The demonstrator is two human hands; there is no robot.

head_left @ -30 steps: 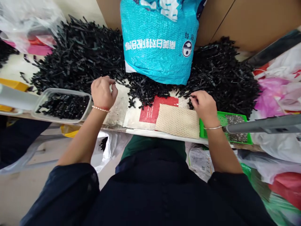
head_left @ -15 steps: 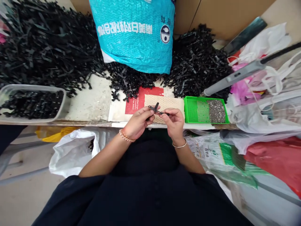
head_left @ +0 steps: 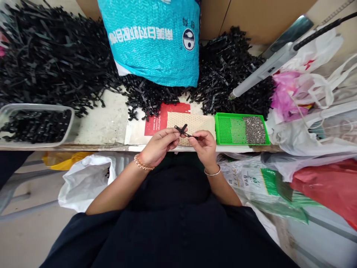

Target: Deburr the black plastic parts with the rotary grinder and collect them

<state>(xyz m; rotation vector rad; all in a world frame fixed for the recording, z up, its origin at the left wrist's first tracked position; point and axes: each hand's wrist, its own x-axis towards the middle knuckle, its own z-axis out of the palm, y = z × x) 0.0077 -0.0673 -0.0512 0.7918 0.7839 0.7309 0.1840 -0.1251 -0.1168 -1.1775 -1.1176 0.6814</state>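
Both my hands meet just in front of the table edge, above my lap. My left hand [head_left: 158, 146] and my right hand [head_left: 204, 144] are closed in pinches on small black plastic pieces [head_left: 184, 131], which cross each other between my fingertips. Behind them a beige honeycomb pad [head_left: 195, 121] lies on a red and white sheet [head_left: 154, 121]. A huge heap of black plastic pieces [head_left: 55, 59] covers the back of the table on both sides of a turquoise woven sack [head_left: 156, 37].
A clear tub [head_left: 36, 124] holding black pieces stands at the left edge. A green mesh tray [head_left: 231, 130] with small grey bits sits right of the pad. A grey tool handle [head_left: 264, 70] slants over the right heap. Plastic bags [head_left: 306, 93] crowd the right; a white bag [head_left: 86, 182] hangs below the table.
A second ago my hands were apart, reaching into the black heaps on either side. They came together near the table edge with pieces pinched; since half a second ago they barely moved.
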